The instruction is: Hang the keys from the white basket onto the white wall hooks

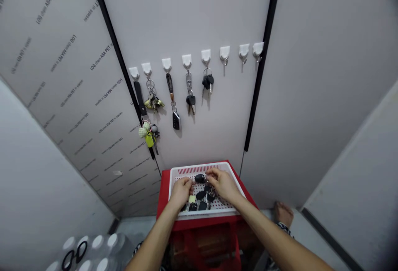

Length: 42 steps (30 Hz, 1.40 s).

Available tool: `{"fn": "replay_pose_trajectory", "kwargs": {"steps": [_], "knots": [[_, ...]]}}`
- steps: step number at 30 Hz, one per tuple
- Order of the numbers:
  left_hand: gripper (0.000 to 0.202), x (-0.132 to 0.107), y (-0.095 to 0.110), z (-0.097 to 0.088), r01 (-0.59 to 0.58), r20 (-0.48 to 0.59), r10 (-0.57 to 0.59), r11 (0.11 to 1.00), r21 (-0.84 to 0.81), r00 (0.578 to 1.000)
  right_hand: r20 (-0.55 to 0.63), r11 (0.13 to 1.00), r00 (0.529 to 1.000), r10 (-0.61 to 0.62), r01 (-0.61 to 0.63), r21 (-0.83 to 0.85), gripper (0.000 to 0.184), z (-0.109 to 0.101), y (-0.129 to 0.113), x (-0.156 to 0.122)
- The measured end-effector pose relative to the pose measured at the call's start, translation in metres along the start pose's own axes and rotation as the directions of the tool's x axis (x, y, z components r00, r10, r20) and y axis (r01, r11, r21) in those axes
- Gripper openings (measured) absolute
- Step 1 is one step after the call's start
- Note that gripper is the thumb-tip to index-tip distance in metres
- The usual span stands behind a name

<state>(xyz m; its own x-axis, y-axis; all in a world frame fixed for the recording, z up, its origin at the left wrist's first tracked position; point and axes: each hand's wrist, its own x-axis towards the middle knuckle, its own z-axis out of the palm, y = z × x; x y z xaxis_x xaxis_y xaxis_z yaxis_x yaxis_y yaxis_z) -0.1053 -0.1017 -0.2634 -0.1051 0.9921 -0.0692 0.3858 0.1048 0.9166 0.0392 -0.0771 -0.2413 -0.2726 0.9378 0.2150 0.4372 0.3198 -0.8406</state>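
Observation:
Over a white plastic basket (pixel 205 212), my right hand (pixel 224 185) pinches the ring end of a black key fob (pixel 200 178). My left hand (pixel 182 191) is to the left of the fob, its fingers closed; what they hold, if anything, is too small to make out. Beneath both hands lie several black keys (pixel 202 205) and fobs in the basket. A pale yellow tag (pixel 192 199) rests among them, close to my left fingers.
White hooks run across the wall panel; on several hang keys, including a strap with a yellow-green tag (pixel 149 139) and a black car fob (pixel 176 120). The basket sits on a red box (pixel 164 192). White-capped bottles (pixel 98 242) and black-handled scissors (pixel 74 255) are at lower left.

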Motion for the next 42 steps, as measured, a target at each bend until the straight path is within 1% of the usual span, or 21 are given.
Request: {"fn": "replay_pose_trajectory", "kwargs": {"steps": [3,5,6,7,9,11,13,15,18,21,25,27,29,32,35,37,39,42], "knots": [[0.015,0.001,-0.001,-0.003,-0.058,-0.104,0.067,0.994,0.092,0.992,0.014,1.0,1.0,-0.007,0.006,0.011,0.02,0.001,0.002,0.001],[0.014,-0.001,0.001,-0.005,-0.129,-0.147,0.149,0.981,0.142,0.978,0.023,0.999,0.999,-0.035,0.034,0.017,0.02,0.002,0.004,0.003],[0.016,-0.002,0.004,-0.005,-0.171,-0.153,0.196,0.972,0.161,0.969,0.031,0.998,0.998,-0.053,0.053,0.028,0.019,0.003,0.004,0.003],[0.02,-0.004,0.007,-0.005,-0.217,-0.146,0.245,0.959,0.183,0.959,0.041,0.997,0.997,-0.07,0.068,0.047,0.019,0.004,0.004,0.003],[0.024,-0.007,0.012,-0.003,-0.31,-0.096,0.338,0.924,0.225,0.936,0.067,0.992,0.994,-0.088,0.081,0.099,0.018,0.006,0.003,0.003],[0.024,-0.008,0.017,0.002,-0.368,-0.021,0.381,0.903,0.221,0.924,0.084,0.984,0.993,-0.086,0.072,0.162,0.016,0.007,0.002,0.002],[0.022,-0.007,0.018,0.008,-0.376,0.041,0.374,0.914,0.15,0.926,0.087,0.974,0.995,-0.058,0.037,0.225,0.013,0.007,0.0,0.001],[0.018,-0.004,0.017,0.012,-0.344,0.062,0.341,0.938,0.048,0.938,0.088,0.96,0.996,-0.015,-0.011,0.281,0.011,0.007,-0.001,0.001],[0.015,-0.001,0.014,0.014,-0.275,0.041,0.28,0.957,-0.088,0.959,0.083,0.935,0.996,0.033,-0.06,0.35,0.009,0.005,-0.001,0.002],[0.013,-0.001,0.014,0.011,-0.204,0.007,0.21,0.957,-0.209,0.978,0.065,0.908,0.996,0.063,-0.084,0.41,0.009,0.005,-0.001,0.003],[0.01,-0.003,0.019,0.009,-0.132,-0.005,0.137,0.941,-0.311,0.991,0.1,0.863,0.99,0.1,-0.136,0.487,0.013,0.005,-0.001,0.002],[0.011,-0.006,0.024,0.01,-0.147,0.0,0.157,0.927,-0.346,0.988,0.12,0.836,0.987,0.106,-0.154,0.526,0.014,0.004,-0.001,0.002],[0.015,-0.008,0.029,0.012,-0.195,0.024,0.221,0.904,-0.381,0.975,0.129,0.82,0.987,0.093,-0.149,0.552,0.015,0.003,-0.003,0.002],[0.026,-0.01,0.04,0.018,-0.263,0.072,0.323,0.863,-0.432,0.943,0.117,0.81,0.991,0.06,-0.117,0.575,0.016,-0.005,-0.009,0.005],[0.024,-0.005,0.056,0.021,-0.303,0.027,0.35,0.845,-0.44,0.937,0.105,0.808,0.993,0.048,-0.1,0.581,0.018,-0.022,-0.024,0.013],[0.021,0.0,0.072,0.019,-0.304,0.006,0.341,0.847,-0.436,0.94,0.095,0.82,0.995,0.032,-0.081,0.567,0.019,-0.037,-0.038,0.02],[0.022,0.005,0.091,0.016,-0.295,0.015,0.335,0.851,-0.435,0.942,0.068,0.829,0.998,0.011,-0.048,0.557,0.02,-0.053,-0.053,0.029],[0.021,0.013,0.121,0.01,-0.324,-0.002,0.357,0.847,-0.422,0.934,0.02,0.813,1.0,-0.01,-0.003,0.582,0.02,-0.075,-0.074,0.043]]}}
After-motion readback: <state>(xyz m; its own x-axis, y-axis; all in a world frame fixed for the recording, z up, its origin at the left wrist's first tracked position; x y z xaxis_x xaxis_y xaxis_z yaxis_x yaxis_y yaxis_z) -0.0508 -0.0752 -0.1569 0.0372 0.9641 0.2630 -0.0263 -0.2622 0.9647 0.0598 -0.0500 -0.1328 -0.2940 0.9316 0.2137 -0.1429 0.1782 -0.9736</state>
